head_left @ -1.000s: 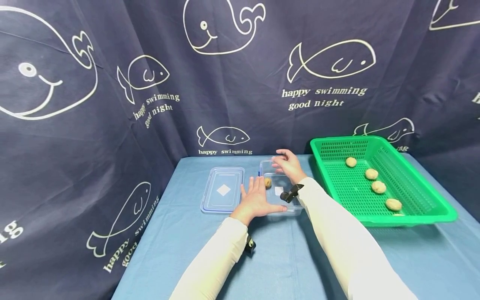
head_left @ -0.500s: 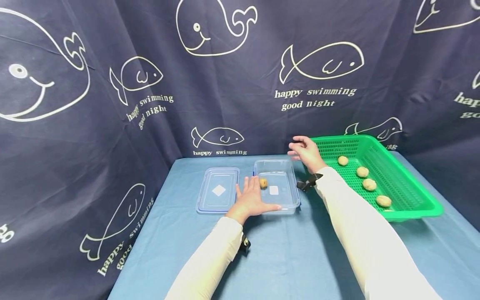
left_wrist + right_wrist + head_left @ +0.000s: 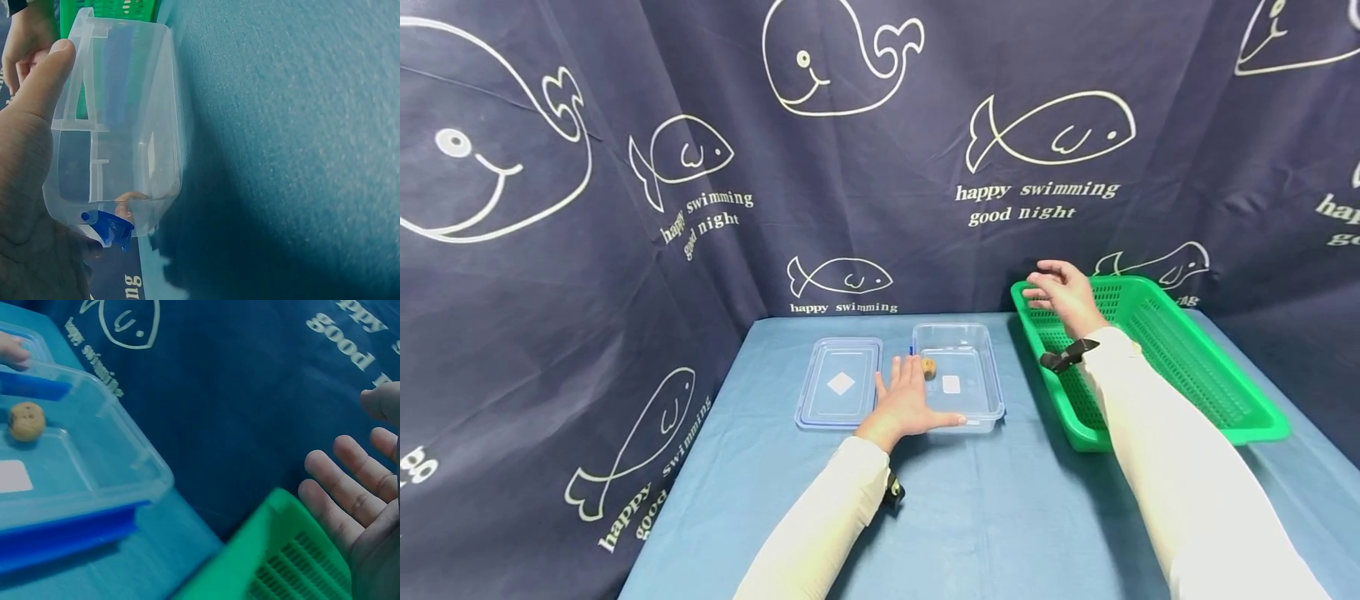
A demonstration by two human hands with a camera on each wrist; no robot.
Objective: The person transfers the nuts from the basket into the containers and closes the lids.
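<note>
In the head view my left hand lies spread against the left and near sides of a clear plastic box, fingers straight. Its thumb reaches along the near rim, as the left wrist view shows. Inside the box one round tan walnut sits near the left wall, beside a white square label. My right hand hovers over the back left edge of a green basket, holding nothing. Its fingers look loosely bent and apart in the right wrist view. My right arm hides much of the basket's inside.
A clear lid with a blue edge and a white diamond label lies left of the box. Blue clips hang at the box's sides. Behind the blue table hangs a dark curtain with fish and whale drawings.
My right hand has moved right, from above the box to over the basket's edge. My left hand stays at the box. The walnuts in the basket are now hidden behind my arm.
</note>
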